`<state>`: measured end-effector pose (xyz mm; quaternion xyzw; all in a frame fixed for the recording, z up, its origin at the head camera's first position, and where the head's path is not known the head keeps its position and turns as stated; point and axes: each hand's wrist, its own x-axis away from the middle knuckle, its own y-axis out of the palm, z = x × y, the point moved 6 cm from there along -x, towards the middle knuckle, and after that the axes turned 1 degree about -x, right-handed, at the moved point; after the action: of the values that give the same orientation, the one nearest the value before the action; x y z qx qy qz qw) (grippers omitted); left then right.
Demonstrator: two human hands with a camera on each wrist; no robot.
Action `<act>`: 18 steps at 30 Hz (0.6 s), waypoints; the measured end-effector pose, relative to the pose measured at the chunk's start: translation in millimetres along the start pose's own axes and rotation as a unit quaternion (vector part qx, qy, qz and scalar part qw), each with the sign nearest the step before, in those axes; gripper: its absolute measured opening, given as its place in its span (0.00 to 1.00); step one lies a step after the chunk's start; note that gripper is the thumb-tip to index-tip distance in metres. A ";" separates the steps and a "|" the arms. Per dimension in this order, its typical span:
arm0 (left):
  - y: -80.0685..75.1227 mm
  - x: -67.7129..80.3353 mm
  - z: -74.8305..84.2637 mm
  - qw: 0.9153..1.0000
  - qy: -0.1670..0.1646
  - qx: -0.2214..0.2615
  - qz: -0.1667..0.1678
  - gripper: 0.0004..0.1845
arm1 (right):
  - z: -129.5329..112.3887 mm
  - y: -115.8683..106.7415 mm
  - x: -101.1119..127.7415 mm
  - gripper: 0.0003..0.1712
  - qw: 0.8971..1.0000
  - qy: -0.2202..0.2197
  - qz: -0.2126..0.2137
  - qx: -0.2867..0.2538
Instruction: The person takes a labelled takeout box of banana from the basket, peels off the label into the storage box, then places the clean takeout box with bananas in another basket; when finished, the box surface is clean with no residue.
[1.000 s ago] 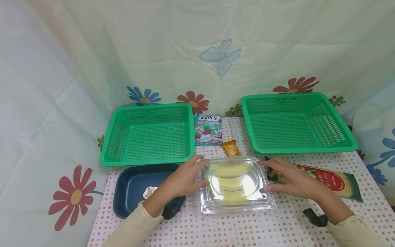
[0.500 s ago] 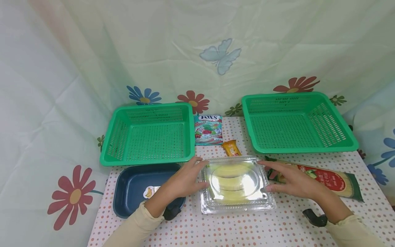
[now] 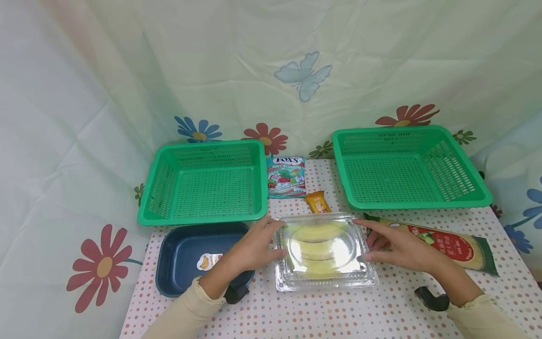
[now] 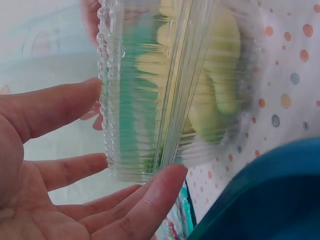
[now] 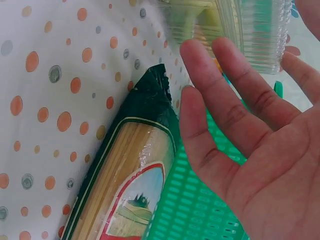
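A clear plastic clamshell box (image 3: pixel 328 284) with yellow-green bananas (image 3: pixel 316 233) inside sits mid-table, its lid down. At its left side is my left hand (image 3: pixel 255 246); in the left wrist view the thumb and fairly straight fingers (image 4: pixel 150 200) reach the ribbed edge and corner. My right hand (image 3: pixel 400 247) is at the opposite side, thumb and index tip right at the lid's edge. In the right wrist view its other fingers (image 5: pixel 225 95) extend loosely beside the box, in front of a pasta packet (image 5: pixel 135 165).
Two green mesh baskets (image 3: pixel 144 207) stand at the back. Between them are a mint candy bag (image 3: pixel 286 178) and an orange-yellow snack packet (image 3: pixel 317 202). A dark blue tub (image 3: pixel 178 263) with a banana sticker lies under the left forearm. Curtains surround the dotted table (image 3: pixel 330 315).
Both hands stay beside the box, which keeps its place. The view shifts very slightly.
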<state>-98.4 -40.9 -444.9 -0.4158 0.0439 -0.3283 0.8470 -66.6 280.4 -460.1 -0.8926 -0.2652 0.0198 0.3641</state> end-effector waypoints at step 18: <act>3.6 2.5 2.3 1.000 -0.019 0.021 0.011 0.36 | -8.9 -6.0 1.8 0.51 0.997 0.070 0.004 0.021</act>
<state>-93.8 -39.2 -445.5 -0.4038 0.0256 -0.3117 0.8597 -65.8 279.1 -449.3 -0.8850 -0.2346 -0.0360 0.4006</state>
